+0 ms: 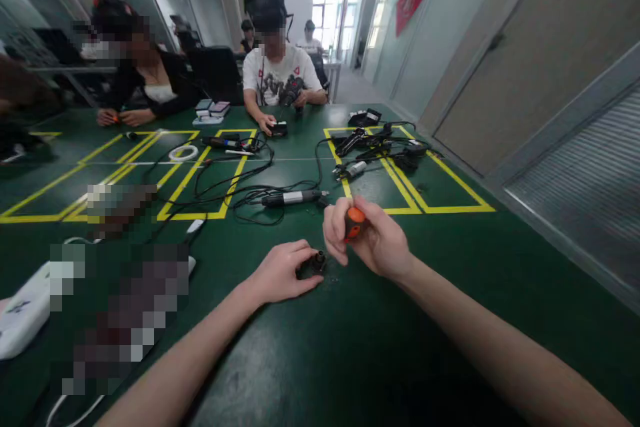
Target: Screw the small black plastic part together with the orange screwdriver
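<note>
My right hand (383,240) is wrapped round a screwdriver (355,221) with an orange and black handle; its handle end faces me, and I cannot see the shaft or tip. Lower and to the left, my left hand (285,272) grips a small dark round part (319,261) against the green table (280,360). Thumb and fingers sit on either side of this part, whose exact kind does not show. A gap separates the screwdriver handle from the part. Tiny specks lie on the table beside it.
Beyond my hands lies a silver and black corded pen-like tool (295,198) with looped cables. A heap of black corded tools (375,143) is at the back right. A white ring (183,153) lies back left. Across the table, a person (283,73) holds a power drill (291,90).
</note>
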A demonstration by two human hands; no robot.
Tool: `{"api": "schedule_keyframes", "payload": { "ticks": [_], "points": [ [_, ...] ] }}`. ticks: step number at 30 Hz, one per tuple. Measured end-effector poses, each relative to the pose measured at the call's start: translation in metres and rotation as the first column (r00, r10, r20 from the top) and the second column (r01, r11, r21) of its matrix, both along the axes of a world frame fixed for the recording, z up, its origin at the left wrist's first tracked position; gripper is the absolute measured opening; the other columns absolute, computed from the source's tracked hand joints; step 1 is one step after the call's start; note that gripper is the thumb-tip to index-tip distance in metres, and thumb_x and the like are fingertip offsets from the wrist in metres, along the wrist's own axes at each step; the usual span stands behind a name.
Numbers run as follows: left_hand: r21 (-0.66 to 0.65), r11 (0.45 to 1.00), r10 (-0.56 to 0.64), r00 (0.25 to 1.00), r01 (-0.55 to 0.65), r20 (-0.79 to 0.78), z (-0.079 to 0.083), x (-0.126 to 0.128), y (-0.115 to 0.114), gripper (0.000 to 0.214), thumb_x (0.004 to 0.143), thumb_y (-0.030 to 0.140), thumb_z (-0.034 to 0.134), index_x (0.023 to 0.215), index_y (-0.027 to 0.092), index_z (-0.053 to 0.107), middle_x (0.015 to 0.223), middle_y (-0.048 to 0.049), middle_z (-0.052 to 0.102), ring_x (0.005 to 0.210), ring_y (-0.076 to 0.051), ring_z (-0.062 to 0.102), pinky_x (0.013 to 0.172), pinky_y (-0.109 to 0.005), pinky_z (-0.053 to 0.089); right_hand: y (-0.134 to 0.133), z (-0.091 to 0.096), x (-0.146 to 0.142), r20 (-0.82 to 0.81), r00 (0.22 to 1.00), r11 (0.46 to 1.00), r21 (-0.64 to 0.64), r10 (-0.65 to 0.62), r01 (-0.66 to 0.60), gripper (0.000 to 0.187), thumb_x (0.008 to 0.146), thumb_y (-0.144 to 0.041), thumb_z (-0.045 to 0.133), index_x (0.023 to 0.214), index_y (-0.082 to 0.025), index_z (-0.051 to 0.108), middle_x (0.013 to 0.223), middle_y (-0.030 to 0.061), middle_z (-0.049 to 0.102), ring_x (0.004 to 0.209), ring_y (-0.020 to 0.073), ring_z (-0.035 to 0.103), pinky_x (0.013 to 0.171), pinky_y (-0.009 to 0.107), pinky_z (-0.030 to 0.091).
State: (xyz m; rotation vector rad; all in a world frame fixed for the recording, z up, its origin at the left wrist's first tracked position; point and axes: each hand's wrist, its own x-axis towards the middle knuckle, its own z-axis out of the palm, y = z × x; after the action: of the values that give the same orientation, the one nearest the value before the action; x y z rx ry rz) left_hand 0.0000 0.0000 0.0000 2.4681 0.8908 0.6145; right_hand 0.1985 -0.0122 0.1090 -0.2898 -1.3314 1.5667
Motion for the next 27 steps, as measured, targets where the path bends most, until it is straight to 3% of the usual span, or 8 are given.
{"api": "schedule_keyframes", "payload": {
  "ticks": [3,6,9,13,17,21,27],
  "points": [
    [0.012,1.000,0.009,1.000,-0.008,-0.016,0.001,0.003,0.002,0.029,0.091,0.039,0.071,0.115,0.023,0.074,0.104,-0.0061,0.072,0.091,-0.021,0.070,0.081,-0.031,0.056,-0.003,-0.006,-0.001,-0.044,0.996,0.996,-0.041,0.082,-0.083,0.048,0.105,-0.050,0.049,0.069,-0.019,0.057,0.054,-0.0067,0.038,0.043,0.0085,0.030,0.042,0.022,0.024],
    [0.028,0.999,0.021,0.999,-0.021,-0.031,0.002,0.003,0.002,0.030,0.090,0.040,0.072,0.114,0.022,0.074,0.101,-0.0059,0.071,0.085,-0.020,0.069,0.077,-0.031,0.055,-0.006,-0.008,-0.002,-0.087,0.989,0.991,-0.049,0.120,-0.125,0.038,0.101,-0.054,0.053,0.082,-0.021,0.055,0.054,-0.0094,0.035,0.045,0.0086,0.022,0.044,0.021,0.020],
    [0.037,0.999,0.020,0.999,-0.019,-0.025,0.002,0.003,0.001,0.027,0.091,0.040,0.072,0.111,0.023,0.075,0.100,-0.0059,0.071,0.087,-0.020,0.069,0.079,-0.031,0.056,-0.006,-0.006,-0.002,-0.082,0.992,0.995,-0.036,0.095,-0.098,0.029,0.099,-0.049,0.058,0.087,-0.022,0.054,0.058,-0.0079,0.043,0.047,0.0097,0.028,0.045,0.022,0.024],
    [0.045,0.999,0.016,1.000,-0.015,-0.010,0.001,0.002,0.001,0.024,0.091,0.040,0.072,0.107,0.022,0.075,0.101,-0.0062,0.071,0.089,-0.021,0.070,0.081,-0.031,0.056,-0.004,-0.005,0.000,0.018,1.000,0.997,0.074,0.012,-0.013,0.046,0.106,-0.044,0.047,0.070,-0.018,0.058,0.065,-0.0004,0.052,0.050,0.0109,0.043,0.049,0.027,0.034],
    [0.075,0.997,0.028,0.999,-0.025,-0.028,-0.001,0.002,0.001,0.027,0.090,0.040,0.072,0.110,0.022,0.074,0.097,-0.0054,0.070,0.084,-0.020,0.069,0.076,-0.030,0.055,-0.005,-0.007,-0.001,-0.016,0.993,0.993,0.017,0.115,-0.115,0.045,0.106,-0.049,0.046,0.073,-0.019,0.055,0.058,-0.0057,0.040,0.048,0.0096,0.029,0.045,0.024,0.024],
    [0.107,0.994,0.039,0.998,-0.034,-0.044,-0.001,0.002,0.000,0.027,0.090,0.040,0.071,0.110,0.021,0.073,0.093,-0.0049,0.069,0.083,-0.020,0.068,0.076,-0.030,0.054,-0.004,-0.008,-0.002,-0.085,0.986,0.989,-0.021,0.146,-0.149,0.033,0.099,-0.053,0.059,0.090,-0.023,0.049,0.060,-0.0092,0.042,0.049,0.0090,0.023,0.045,0.020,0.019],
    [0.119,0.992,0.038,0.999,-0.034,-0.036,-0.002,0.002,0.001,0.020,0.090,0.037,0.072,0.102,0.021,0.072,0.094,-0.0052,0.069,0.085,-0.020,0.069,0.078,-0.030,0.055,0.004,-0.003,-0.002,-0.042,0.997,0.997,0.039,0.071,-0.070,0.030,0.102,-0.043,0.056,0.084,-0.020,0.054,0.069,-0.0034,0.057,0.048,0.0091,0.045,0.048,0.023,0.034]
  ]
}}
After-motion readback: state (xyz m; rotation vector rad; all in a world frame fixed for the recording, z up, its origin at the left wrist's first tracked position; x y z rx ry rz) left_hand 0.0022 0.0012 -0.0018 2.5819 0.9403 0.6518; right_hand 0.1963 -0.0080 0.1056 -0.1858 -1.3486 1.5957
